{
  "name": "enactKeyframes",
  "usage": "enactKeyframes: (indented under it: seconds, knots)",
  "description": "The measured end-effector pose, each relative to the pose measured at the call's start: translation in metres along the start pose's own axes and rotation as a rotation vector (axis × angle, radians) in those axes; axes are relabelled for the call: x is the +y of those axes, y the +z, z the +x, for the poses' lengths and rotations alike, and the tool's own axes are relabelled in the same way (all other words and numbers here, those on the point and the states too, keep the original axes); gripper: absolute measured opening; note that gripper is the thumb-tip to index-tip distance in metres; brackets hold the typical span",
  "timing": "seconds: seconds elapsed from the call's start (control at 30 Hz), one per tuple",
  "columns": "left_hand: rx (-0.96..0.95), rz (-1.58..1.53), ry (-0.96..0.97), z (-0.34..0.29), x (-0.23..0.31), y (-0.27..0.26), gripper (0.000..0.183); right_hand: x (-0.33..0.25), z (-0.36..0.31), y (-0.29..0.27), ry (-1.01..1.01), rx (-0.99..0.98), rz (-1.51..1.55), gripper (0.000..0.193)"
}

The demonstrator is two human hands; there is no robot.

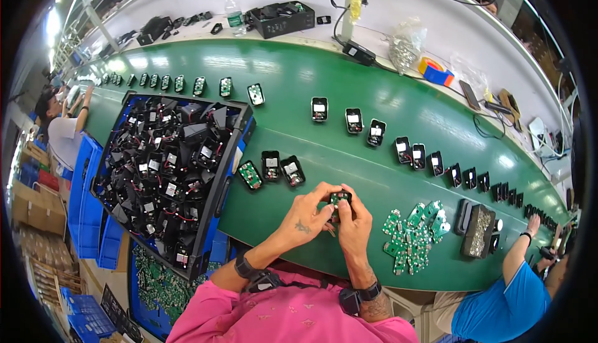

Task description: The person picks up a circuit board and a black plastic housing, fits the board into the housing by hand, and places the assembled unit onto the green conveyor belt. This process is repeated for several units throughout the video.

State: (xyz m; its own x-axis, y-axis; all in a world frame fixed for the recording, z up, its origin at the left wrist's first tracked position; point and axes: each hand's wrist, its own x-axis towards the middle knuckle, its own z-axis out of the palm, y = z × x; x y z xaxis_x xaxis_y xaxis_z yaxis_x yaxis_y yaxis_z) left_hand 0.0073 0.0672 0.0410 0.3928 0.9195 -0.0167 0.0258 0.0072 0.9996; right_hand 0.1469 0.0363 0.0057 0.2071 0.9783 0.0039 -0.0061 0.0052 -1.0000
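Both hands are closed around a small black plastic housing (339, 197) with a green circuit board in it, held above the near edge of the green bench. My left hand (303, 217) grips its left side, and my right hand (354, 223) presses with the thumb from the right. Fingers cover much of the housing. Left of my hands lie a housing with a green board fitted (250, 175) and two more housings (271, 165) showing silver blocks inside. To the right of my right hand spreads a heap of loose green circuit boards (411, 238).
A large black crate (235, 156) of wired black housings stands at left, above a blue bin of boards (159, 290). Rows of housings (354, 120) line the green bench (280, 69). A box of small metal parts (478, 232) sits at right. Co-workers are at both ends.
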Motion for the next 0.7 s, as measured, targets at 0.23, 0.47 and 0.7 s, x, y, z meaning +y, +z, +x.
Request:
enactKeyframes:
  seconds: [0.23,0.47,0.7]
  knots:
    - [0.209,0.229,0.023,0.123,-0.004,-0.102,0.035,-0.003,0.008,0.007,-0.132,-0.077,-0.283,0.041]
    - [0.445,0.305,-0.129,0.218,-0.073,-0.191,0.053,0.004,-0.037,-0.067,-0.316,-0.042,-0.521,0.027]
    - [-0.062,1.244,0.122,0.207,-0.032,-0.135,0.103,-0.012,-0.015,-0.138,-0.157,0.090,-1.054,0.051]
